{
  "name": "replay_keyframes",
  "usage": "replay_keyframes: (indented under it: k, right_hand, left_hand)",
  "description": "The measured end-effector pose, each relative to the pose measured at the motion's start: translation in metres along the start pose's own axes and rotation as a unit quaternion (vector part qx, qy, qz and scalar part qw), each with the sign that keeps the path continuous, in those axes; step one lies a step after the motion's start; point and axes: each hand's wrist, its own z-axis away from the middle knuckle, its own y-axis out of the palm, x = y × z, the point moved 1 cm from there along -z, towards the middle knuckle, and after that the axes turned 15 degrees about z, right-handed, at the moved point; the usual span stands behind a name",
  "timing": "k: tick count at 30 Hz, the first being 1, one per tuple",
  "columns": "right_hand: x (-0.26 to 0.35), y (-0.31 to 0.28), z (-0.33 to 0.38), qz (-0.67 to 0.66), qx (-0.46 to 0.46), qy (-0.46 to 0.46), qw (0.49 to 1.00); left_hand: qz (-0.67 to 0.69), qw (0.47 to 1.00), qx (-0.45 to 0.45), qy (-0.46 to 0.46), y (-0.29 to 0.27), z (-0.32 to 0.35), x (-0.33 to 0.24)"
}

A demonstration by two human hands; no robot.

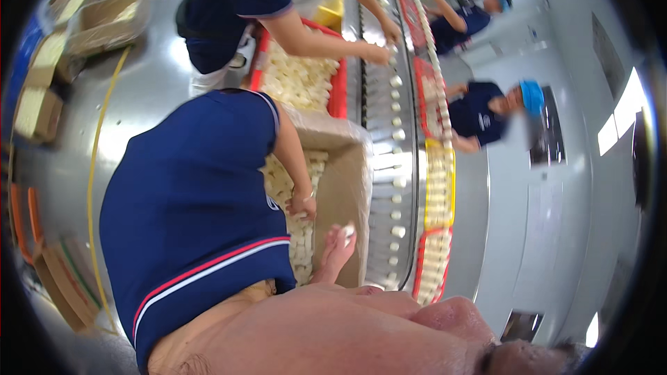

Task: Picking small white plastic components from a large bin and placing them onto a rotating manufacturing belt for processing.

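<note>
My left hand (302,204) reaches down into a lined cardboard bin (345,198), its fingers curled at the heap of short whitish pieces (302,246). A pale bit shows by its fingertips, though the fingers partly hide what they hold. Close beside it, my right hand (337,253) is raised over the bin and pinches one small whitish piece (348,230) at the fingertips. Running along the bin, a metal conveyor (381,201) carries a spaced row of similar pieces.
A co-worker's arms (340,47) reach over the conveyor beside a red crate (261,62) of pieces. Past the conveyor stand red and yellow trays (453,191) and a person in a blue cap (479,114). Filled boxes (108,38) stand by a yellow floor line (97,139).
</note>
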Motion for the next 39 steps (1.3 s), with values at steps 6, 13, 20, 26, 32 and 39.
replay_keyframes:
  k: [6, 13, 20, 26, 32, 39]
  right_hand:
    - [0.029, -0.035, -0.027, -0.061, -0.031, -0.132, 0.989]
    - [0.056, -0.076, -0.04, 0.153, -0.186, -0.158, 0.958]
    - [0.076, -0.1, -0.061, 0.567, -0.382, -0.179, 0.708]
    - [0.075, -0.119, -0.052, 0.68, -0.344, 0.007, 0.648]
    - [0.045, -0.132, -0.016, 0.565, -0.451, -0.158, 0.673]
    - [0.039, -0.15, 0.001, 0.157, -0.228, -0.221, 0.935]
  left_hand:
    - [0.152, 0.95, -0.179, 0.206, -0.029, -0.008, -0.011]
    - [0.238, 0.905, -0.247, 0.25, -0.06, 0.006, -0.047]
    - [0.002, 0.859, -0.416, 0.299, -0.101, 0.025, -0.092]
    - [-0.15, 0.808, -0.518, 0.238, -0.148, 0.005, -0.115]
    - [-0.354, 0.779, -0.5, 0.13, -0.176, -0.05, -0.145]
    - [-0.503, 0.804, -0.317, 0.038, -0.17, -0.1, -0.187]
